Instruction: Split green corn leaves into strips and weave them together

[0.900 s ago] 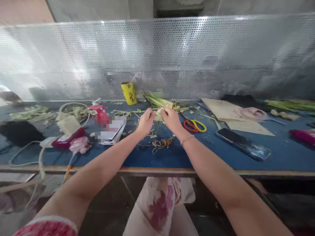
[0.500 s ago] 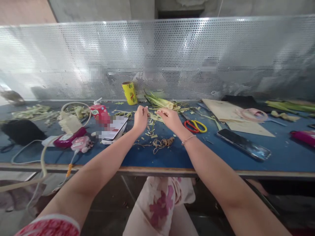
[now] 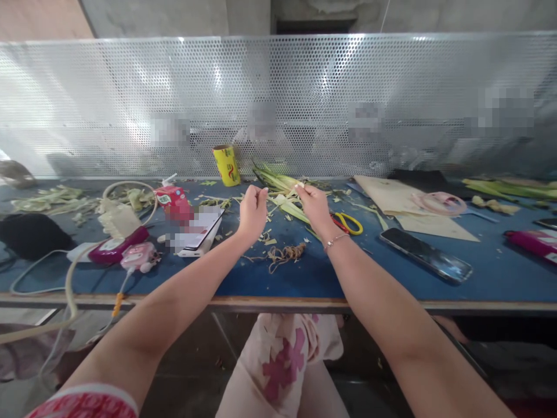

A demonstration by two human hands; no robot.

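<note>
My left hand point(image 3: 253, 212) is closed above the blue table, fingers curled and thumb pressed to them; whatever it grips is hidden or too small to name. To its right, my right hand point(image 3: 314, 204) pinches thumb and fingers together; what lies in the pinch is not clear. A pale green leaf strip point(image 3: 289, 206) shows between the hands and runs beneath the right one; whether it is held I cannot tell. Behind them lies a bunch of green stalks point(image 3: 278, 179). Scissors with red and yellow handles point(image 3: 354, 223) are partly hidden by my right hand. A tangle of brown twine point(image 3: 287, 254) lies nearer me.
Left are a phone point(image 3: 202, 226) on a white block, a red drink carton point(image 3: 174, 200), a power strip point(image 3: 117, 244) with cables and a yellow roll point(image 3: 226, 165). Right are a dark phone point(image 3: 424, 254) and brown paper point(image 3: 391, 197). A perforated metal screen point(image 3: 304, 81) stands behind.
My hands have moved apart, the right one slightly right and up, now covering more of the scissors. A pale leaf strip has come into view between them. The whole view has shifted slightly.
</note>
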